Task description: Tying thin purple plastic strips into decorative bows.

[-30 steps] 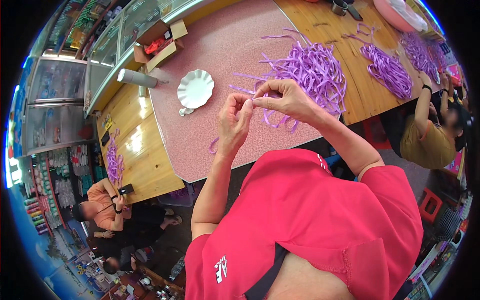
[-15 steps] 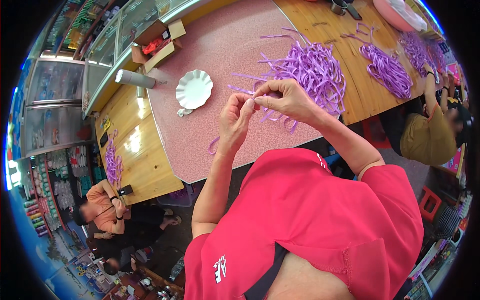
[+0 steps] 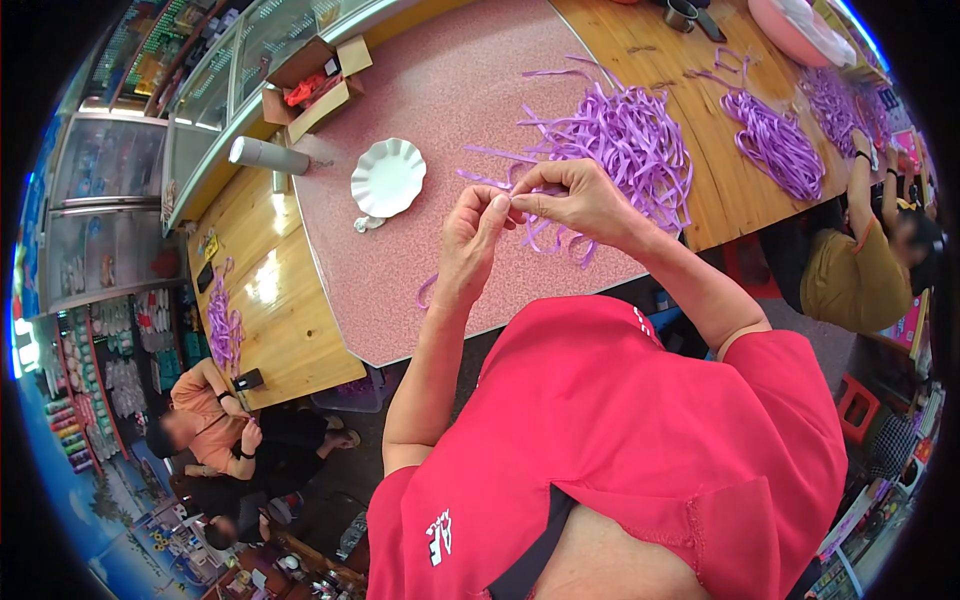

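Observation:
Above the pink speckled mat [image 3: 440, 110], my left hand [image 3: 472, 238] and my right hand [image 3: 568, 196] meet fingertip to fingertip. Both are closed in a pinch on a thin purple ribbon [image 3: 480, 180], most of it covered by my fingers. A loop of ribbon [image 3: 425, 291] shows beside my left wrist. Just beyond my right hand lies a big loose heap of purple ribbons [image 3: 630, 145], some strands trailing left over the mat. Left of my hands stands a white scalloped dish [image 3: 388, 178], a small pale item [image 3: 369, 224] at its near edge.
An open cardboard box [image 3: 318, 88] with red contents and a grey cylinder [image 3: 268, 155] are at the far left. More ribbon bundles lie on the wooden table [image 3: 700, 160] at right and on the left. Co-workers sit at left [image 3: 205, 425] and right [image 3: 860, 265].
My hands stay nearly in place, fingertips still together, with only a slight shift of the fingers. The co-worker at left has moved their hands.

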The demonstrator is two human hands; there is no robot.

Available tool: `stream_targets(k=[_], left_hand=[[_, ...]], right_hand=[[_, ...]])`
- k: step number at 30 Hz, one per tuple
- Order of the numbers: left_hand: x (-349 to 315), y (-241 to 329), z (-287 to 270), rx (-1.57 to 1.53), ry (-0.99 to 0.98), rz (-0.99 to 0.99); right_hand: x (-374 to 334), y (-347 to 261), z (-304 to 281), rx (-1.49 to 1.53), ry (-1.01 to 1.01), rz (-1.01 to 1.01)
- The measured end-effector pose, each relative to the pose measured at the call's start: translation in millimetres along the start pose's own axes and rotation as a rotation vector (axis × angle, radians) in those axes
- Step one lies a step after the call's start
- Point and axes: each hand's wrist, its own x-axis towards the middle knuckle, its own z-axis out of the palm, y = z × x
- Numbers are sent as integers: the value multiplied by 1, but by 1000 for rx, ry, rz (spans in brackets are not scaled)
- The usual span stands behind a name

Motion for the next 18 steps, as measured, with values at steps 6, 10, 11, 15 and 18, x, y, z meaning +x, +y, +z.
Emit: stream_targets(k=[6, 10, 11, 15, 18], left_hand=[[1, -2, -3, 14, -10, -25], [2, -2, -3, -35, -15, -53], [2, -3, -3, -35, -17, -53], [4, -6, -3, 15, -43, -51], [4, -7, -5, 1, -41, -49]], right_hand=[[2, 13, -2, -17, 6, -18], [-1, 5, -7, -49, -23, 29], [0, 10, -8, -65, -18, 36], [0, 11, -9, -63, -1, 45], [1, 13, -11, 0, -14, 81]])
